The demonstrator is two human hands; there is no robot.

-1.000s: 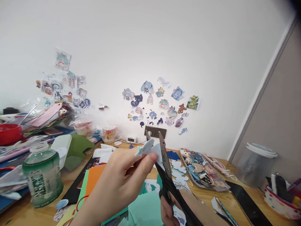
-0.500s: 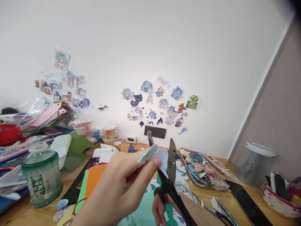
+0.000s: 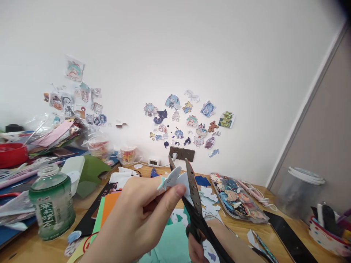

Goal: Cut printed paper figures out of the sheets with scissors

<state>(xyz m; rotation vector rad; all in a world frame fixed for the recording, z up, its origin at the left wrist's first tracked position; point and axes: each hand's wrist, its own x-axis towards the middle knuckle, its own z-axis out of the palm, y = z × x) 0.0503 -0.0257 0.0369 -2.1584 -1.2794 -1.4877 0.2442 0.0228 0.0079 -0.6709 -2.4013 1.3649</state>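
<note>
My left hand [image 3: 148, 212] pinches a small pale-blue paper cutout [image 3: 173, 179] between thumb and forefinger; it has a teal bit at its left end. Black-handled scissors [image 3: 195, 195] are gripped by my right hand [image 3: 196, 248], with fingers through the lower handle loop. The blades stand apart and point up and away, with the paper's right edge between them. Part of my right hand is hidden behind the scissors. Beneath the hands lie mint-green paper sheets [image 3: 171, 243] and white paper scraps [image 3: 210, 199].
A green bottle [image 3: 52, 204] stands at left, near orange paper [image 3: 109, 206]. To the right lie a clear bag of character cutouts [image 3: 236, 199], a black phone [image 3: 290, 237], a pen basket [image 3: 327, 233] and a clear tub [image 3: 301, 190]. Stickers [image 3: 192, 120] cover part of the wall behind.
The scissor blades have come closer together around the paper's edge, and the upper blade has shifted left. My left hand keeps its pinch on the cutout, moved only slightly.
</note>
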